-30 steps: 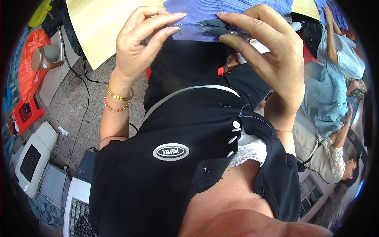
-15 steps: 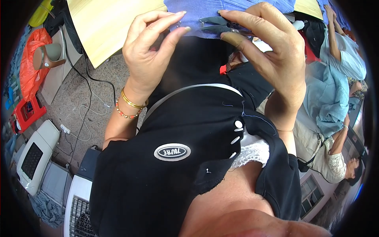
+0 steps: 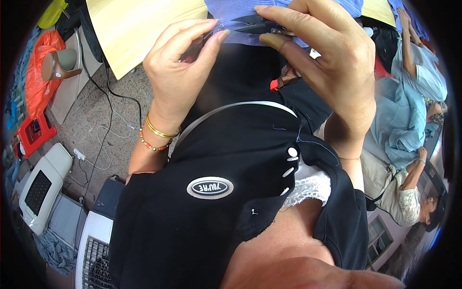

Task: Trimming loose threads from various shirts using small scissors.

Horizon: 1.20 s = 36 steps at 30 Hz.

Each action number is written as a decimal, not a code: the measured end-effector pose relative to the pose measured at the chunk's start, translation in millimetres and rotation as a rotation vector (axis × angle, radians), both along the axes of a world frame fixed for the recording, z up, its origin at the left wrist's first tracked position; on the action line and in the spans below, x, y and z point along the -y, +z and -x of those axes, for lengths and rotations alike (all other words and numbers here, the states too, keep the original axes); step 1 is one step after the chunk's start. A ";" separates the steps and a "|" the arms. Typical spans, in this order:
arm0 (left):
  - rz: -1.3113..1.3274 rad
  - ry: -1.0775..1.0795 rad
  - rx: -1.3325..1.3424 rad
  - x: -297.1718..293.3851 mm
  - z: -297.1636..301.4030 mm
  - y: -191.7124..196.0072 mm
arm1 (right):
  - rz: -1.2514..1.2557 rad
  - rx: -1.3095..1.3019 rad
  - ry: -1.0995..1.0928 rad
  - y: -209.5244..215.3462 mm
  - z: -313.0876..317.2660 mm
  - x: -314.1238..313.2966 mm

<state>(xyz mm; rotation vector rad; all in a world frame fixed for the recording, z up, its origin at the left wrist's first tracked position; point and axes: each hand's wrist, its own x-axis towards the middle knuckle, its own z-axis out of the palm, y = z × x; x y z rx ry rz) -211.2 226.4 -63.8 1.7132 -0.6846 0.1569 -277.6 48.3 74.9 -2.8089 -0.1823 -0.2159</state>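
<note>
The left hand (image 3: 180, 72) pinches the edge of a blue cloth (image 3: 240, 12) between thumb and forefinger, near the top of the view. The right hand (image 3: 327, 72) grips a small pair of dark snips (image 3: 257, 28), thumb under, fingers curled over. The snips lie nearly level, long axis across the view, tips pointing left toward the left hand's fingertips and just beside them, against the cloth's lower edge. Left of the cloth lies a pale yellow board (image 3: 139, 29). Below the cloth hangs a black garment (image 3: 216, 159) with an oval badge (image 3: 210, 187).
</note>
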 end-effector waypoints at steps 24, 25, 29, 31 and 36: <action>0.007 -0.004 0.059 -12.2 -5.5 9.6 | 0.055 -0.027 0.106 0.0 -14.7 -8.7; 0.000 -0.008 0.087 -11.4 -6.3 10.6 | 0.046 -0.029 0.095 1.1 -14.1 -9.0; -0.017 -0.005 0.156 -10.0 -5.8 11.9 | 0.000 0.000 0.067 -1.1 -12.3 -9.6; -0.027 0.025 0.201 -8.9 -5.0 11.6 | 0.015 0.002 0.092 -4.3 -12.1 -7.4; -0.061 0.070 0.338 -4.7 -6.0 9.8 | -0.016 0.026 0.103 -7.7 -10.0 -3.2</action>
